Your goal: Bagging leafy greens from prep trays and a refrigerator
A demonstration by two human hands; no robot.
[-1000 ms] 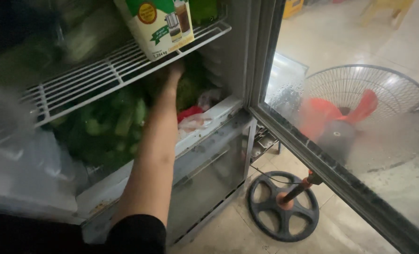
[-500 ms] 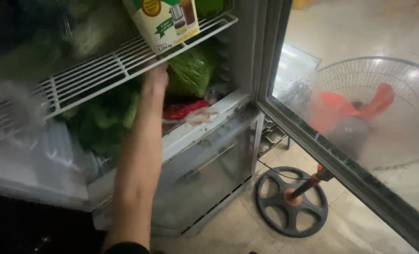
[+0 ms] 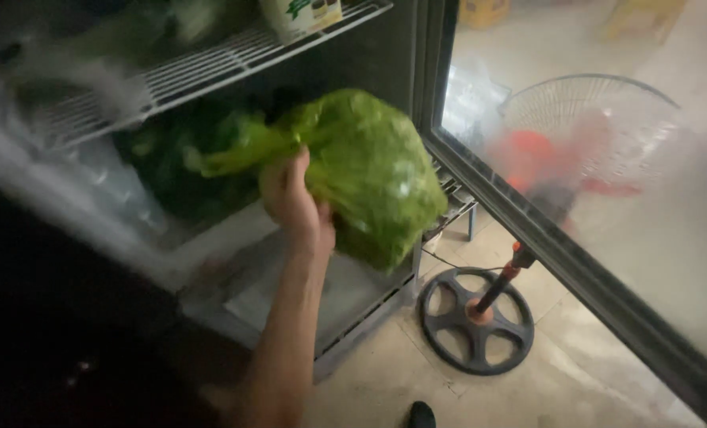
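Fingers: my right hand [image 3: 294, 208] is curled tight around the gathered neck of a green bag [image 3: 365, 170] of leafy greens, thumb side up, the fingers sunk into the plastic.
Other hand: my left hand is out of view.
Bag position: held in the air in front of the open fridge, below the wire shelf [image 3: 203, 67] and above the drawer [image 3: 290, 289], touching nothing but my hand.
Bag axis: it runs from upper left to lower right; the thin twisted neck points left into the fridge, the bulging end points down and right toward the fan base [image 3: 476, 321].
Count: one bag in hand, one carton [image 3: 302, 14] on the shelf, one standing fan [image 3: 587, 150] seen through the glass door [image 3: 559, 238], one shoe tip [image 3: 422, 414] at the bottom edge.
Behind the bag: more dark greens [image 3: 175, 166] lie under the shelf; how many bundles I cannot tell.
Floor: pale tiles [image 3: 385, 376] beneath the fan base.
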